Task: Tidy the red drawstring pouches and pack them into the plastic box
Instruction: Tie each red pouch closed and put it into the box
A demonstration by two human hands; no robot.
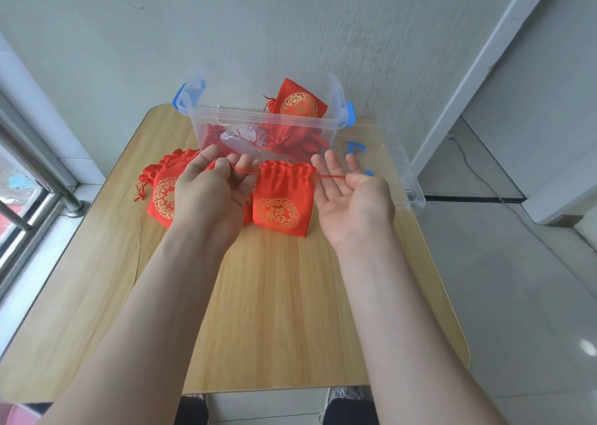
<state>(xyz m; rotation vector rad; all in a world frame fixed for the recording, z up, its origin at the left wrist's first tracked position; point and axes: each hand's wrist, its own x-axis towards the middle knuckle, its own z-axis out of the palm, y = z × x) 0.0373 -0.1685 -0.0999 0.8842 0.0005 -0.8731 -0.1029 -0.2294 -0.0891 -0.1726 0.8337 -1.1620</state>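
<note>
Step in hand: cinching the pouch [282, 198] mouth — left hand [210, 192] pinches the drawstring [248, 170]; right hand [352, 198] lies palm-up, fingers straight, hold uncertain; pouch sits just before the plastic box [336, 121] — next: lift it in.

The plastic box [226, 117] stands far on my table [274, 311], pouches [300, 101] in it; its lid [403, 172] lies right, a drawstring pouch [282, 198] and more pouches [163, 195] before the box.

I log: drawstring pouch [282, 198] red, with a gold round emblem printed on its front; its cord [329, 176] red. Plastic box [258, 117] clear, latches [350, 113] blue. Tabletop [274, 295] pale wood grain.
</note>
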